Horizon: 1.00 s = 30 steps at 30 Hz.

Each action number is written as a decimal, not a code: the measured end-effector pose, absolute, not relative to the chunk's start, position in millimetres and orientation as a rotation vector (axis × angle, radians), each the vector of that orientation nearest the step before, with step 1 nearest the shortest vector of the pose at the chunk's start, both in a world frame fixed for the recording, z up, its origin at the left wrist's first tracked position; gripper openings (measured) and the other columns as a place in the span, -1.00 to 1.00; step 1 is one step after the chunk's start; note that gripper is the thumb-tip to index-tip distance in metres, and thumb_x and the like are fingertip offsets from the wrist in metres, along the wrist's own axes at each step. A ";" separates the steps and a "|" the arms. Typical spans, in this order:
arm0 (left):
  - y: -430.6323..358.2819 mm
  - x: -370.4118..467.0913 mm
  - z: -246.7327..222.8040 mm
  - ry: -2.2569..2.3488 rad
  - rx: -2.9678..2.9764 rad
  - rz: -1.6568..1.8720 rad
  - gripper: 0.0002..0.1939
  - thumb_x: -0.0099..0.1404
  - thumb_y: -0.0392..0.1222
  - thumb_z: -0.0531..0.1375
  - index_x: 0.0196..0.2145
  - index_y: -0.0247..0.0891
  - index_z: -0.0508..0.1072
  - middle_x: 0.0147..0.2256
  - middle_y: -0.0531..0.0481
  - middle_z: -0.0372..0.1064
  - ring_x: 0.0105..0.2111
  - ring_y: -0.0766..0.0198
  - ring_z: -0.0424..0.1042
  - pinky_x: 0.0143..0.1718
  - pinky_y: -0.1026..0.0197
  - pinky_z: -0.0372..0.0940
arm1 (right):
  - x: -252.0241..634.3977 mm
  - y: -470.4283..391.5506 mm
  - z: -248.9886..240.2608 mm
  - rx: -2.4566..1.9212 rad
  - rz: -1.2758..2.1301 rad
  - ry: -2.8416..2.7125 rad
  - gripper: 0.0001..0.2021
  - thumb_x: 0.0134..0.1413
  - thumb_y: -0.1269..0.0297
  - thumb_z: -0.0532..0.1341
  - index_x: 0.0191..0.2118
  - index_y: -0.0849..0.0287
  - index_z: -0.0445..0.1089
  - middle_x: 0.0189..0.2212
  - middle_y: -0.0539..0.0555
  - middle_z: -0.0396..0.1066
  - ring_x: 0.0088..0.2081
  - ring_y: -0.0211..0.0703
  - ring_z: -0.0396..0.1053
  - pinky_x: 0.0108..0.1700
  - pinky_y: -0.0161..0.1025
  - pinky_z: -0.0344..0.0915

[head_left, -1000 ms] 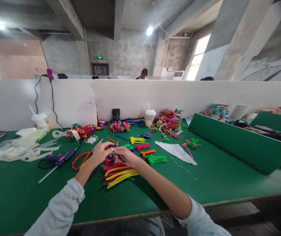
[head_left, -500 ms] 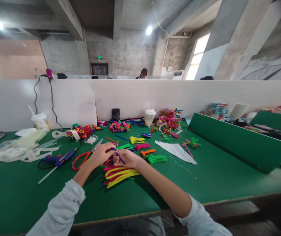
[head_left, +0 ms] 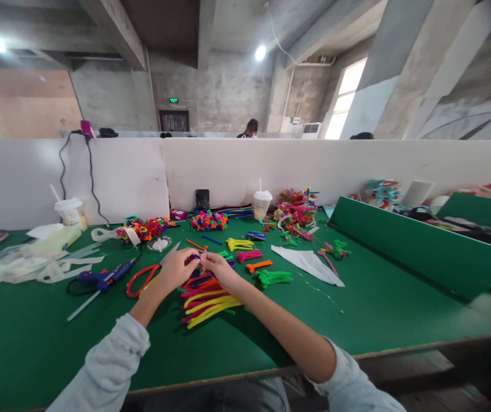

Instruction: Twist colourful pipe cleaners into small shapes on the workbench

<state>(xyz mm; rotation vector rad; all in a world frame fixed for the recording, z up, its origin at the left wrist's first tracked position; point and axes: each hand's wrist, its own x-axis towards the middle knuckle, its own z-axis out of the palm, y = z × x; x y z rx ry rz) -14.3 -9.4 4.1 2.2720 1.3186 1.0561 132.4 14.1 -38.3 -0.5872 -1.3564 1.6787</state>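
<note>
My left hand (head_left: 177, 269) and my right hand (head_left: 216, 268) meet over the green table (head_left: 314, 326). Both are closed on a dark purple pipe cleaner (head_left: 194, 257), of which only a small part shows between the fingers. Below them lies a bundle of yellow, red and pink pipe cleaners (head_left: 209, 306). To the right of my hands are small bent bunches: yellow (head_left: 240, 244), pink (head_left: 249, 256), orange (head_left: 259, 266) and green (head_left: 273, 278). Scissors with red handles (head_left: 140, 281) lie beside my left hand, partly hidden by it.
A blue glue gun (head_left: 106, 278) and plastic strips lie at the left. Colourful pipe-cleaner piles, a phone (head_left: 202, 199) and a lidded cup (head_left: 262, 205) stand along the white partition (head_left: 335, 166). A green board (head_left: 404, 246) rises at the right; a person sits beyond the partition.
My right hand has turned and its fingers have closed in beside my left fingertips. The purple pipe cleaner's end, which stuck out over the right palm, is now mostly hidden.
</note>
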 end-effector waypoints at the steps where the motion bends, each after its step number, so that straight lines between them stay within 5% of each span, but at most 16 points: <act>1: -8.5 -14.3 2.8 1.346 2.266 1.072 -0.81 0.10 -0.16 0.09 -0.36 -0.22 0.46 -0.41 -0.02 0.43 -0.43 0.24 0.34 -0.38 0.28 0.17 | 131.2 13.9 -38.1 -0.593 1.603 -1.371 -0.72 -0.20 0.11 0.26 -0.56 0.23 0.24 -0.66 -0.10 0.20 -0.57 -0.39 0.16 -0.44 -0.38 0.11; 14: -9.3 -14.7 0.4 1.137 2.147 1.153 -0.81 0.13 -0.18 0.08 -0.31 -0.26 0.41 -0.30 -0.04 0.40 -0.32 0.24 0.36 -0.31 0.28 0.23 | 142.5 10.4 -34.8 -0.448 2.394 -0.937 -0.84 0.03 0.29 0.09 -0.49 0.25 0.23 -0.68 -0.09 0.16 -0.58 -0.39 0.15 -0.34 -0.34 0.17; 30: -13.5 -12.3 6.0 1.160 2.225 1.147 -0.81 0.14 -0.20 0.04 -0.35 -0.28 0.41 -0.35 -0.04 0.38 -0.34 0.27 0.33 -0.35 0.30 0.22 | 137.5 5.3 -31.5 -0.301 2.209 -1.140 -0.75 -0.06 0.16 0.20 -0.53 0.21 0.17 -0.71 -0.15 0.01 -0.60 -0.39 0.05 -0.37 -0.32 0.12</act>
